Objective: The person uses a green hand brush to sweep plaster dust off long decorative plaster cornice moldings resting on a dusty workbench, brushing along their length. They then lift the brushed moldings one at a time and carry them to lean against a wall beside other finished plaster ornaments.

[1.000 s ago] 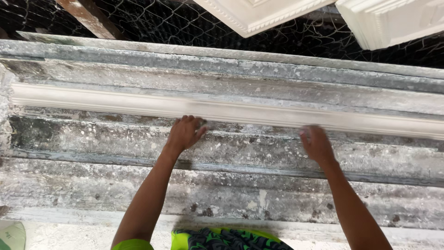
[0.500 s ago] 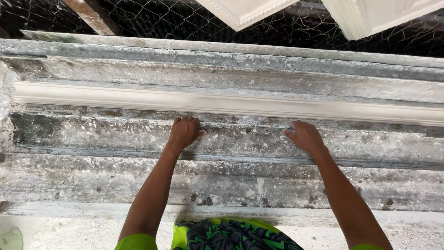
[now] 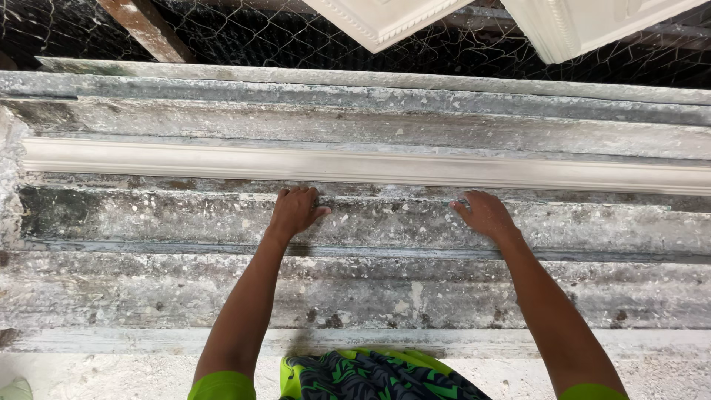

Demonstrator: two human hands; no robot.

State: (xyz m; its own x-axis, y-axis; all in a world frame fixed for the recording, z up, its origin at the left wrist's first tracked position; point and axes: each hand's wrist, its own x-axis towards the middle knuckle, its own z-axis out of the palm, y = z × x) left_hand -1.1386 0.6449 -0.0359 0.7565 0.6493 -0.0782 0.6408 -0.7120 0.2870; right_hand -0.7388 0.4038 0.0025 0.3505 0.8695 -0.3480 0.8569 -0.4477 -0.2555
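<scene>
A long white plaster moulding strip (image 3: 370,167) lies lengthwise in a grey, plaster-spattered casting bench (image 3: 370,296) with ridged channels. My left hand (image 3: 295,210) rests on the bench just below the strip, fingers curled against its lower edge. My right hand (image 3: 483,213) lies flat on the same ridge further right, fingertips touching the strip's lower edge. Neither hand holds a tool.
Wire mesh (image 3: 244,33) runs behind the bench. Two white decorative plaster pieces (image 3: 385,18) (image 3: 585,22) hang at the top. A brown wooden beam (image 3: 144,30) slants at the top left. The bench's near edge (image 3: 444,344) is close to my body.
Both hands have slid down a little from the strip's face to its lower edge, and my right hand has moved left, closer to my left hand.
</scene>
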